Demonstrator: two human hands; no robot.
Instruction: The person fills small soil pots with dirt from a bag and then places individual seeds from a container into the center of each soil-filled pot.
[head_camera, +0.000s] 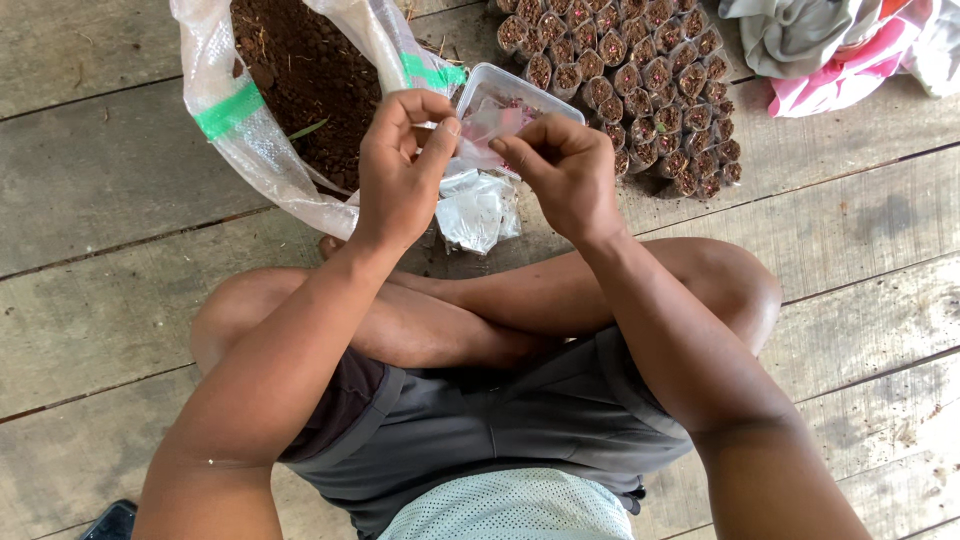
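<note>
Weathered plank floor (100, 230) below me, the soil sack (290, 90) at left. My left hand (400, 165) and right hand (565, 170) each pinch the small clear bag (480, 125); I'd peel its mouth apart gently, above the plastic tub (520, 90).

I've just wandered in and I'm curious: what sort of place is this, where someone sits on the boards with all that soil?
Probably a small plant nursery or seedling potting spot. A sack of dark soil stands open on the wooden plank floor, beside rows of small soil-filled bags, and both hands hold a small clear plastic bag.
</note>
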